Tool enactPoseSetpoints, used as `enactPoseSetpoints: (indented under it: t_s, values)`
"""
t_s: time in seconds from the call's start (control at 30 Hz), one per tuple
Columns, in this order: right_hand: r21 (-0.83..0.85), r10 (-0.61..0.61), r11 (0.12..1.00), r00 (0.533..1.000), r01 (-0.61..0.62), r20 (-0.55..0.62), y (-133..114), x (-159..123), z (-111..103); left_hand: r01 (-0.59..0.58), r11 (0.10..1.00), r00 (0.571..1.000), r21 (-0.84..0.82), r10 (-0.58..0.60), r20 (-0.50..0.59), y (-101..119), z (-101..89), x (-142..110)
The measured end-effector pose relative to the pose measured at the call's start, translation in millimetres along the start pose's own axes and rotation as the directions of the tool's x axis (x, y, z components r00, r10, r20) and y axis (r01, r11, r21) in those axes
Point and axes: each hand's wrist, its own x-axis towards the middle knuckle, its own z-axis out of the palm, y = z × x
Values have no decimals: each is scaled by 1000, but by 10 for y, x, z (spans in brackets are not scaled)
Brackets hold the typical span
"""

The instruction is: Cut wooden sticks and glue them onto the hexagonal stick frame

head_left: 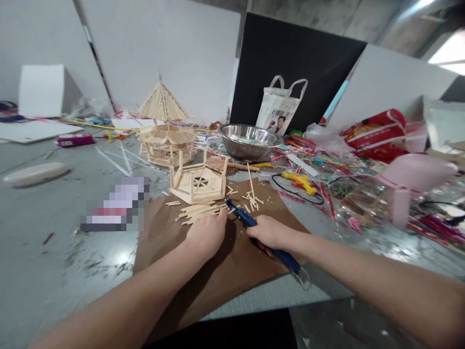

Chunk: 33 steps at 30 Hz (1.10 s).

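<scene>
Grip (269, 232) on tool (242, 215), lettered bag (273, 104) beyond

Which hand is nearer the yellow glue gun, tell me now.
Right. The right hand, gripping the blue cutter, is left of the yellow glue gun and closer to the person; the left hand is farther left, by the loose wooden sticks.

Smooth, matt wooden sticks (198, 210) lie front-left of a glossy metal bowl (250, 149), a shiny plastic glue gun (300, 182) at its front-right

The grey table (47, 266) (smudged) bears brown paper (232, 271) and a white oval object (36, 173).
</scene>
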Motion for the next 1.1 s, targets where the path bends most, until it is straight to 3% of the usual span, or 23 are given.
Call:
enactPoseSetpoints:
  t_s: [0.3,0.5,0.63,0.73,0.8,0.93,1.1]
  values:
    - [245,44,966,989,-78,142,-15,-69,-55,17,996,999,-82,-13,42,-39,-7,40]
    - [306,23,947,969,-99,244,35,-59,-124,70,976,997,-208,-77,-26,-186,-87,114]
    - [326,13,932,912,-159,410,71,-21,-238,119,964,991,-237,-132,-38,-241,-129,133]
    - [379,-26,907,874,-184,485,59,-29,-358,94,967,993,-235,-108,-49,-223,-111,116]
    - [430,-65,889,887,-156,457,49,-56,-441,62,967,995,-247,-80,-61,-204,-97,101]
    - [413,-95,910,953,-33,287,70,-123,-526,11,958,994,-287,-41,-98,-180,-102,83]
    - [285,-87,958,987,46,135,106,-195,-412,-20,937,993,-350,-22,-116,-165,-148,69]
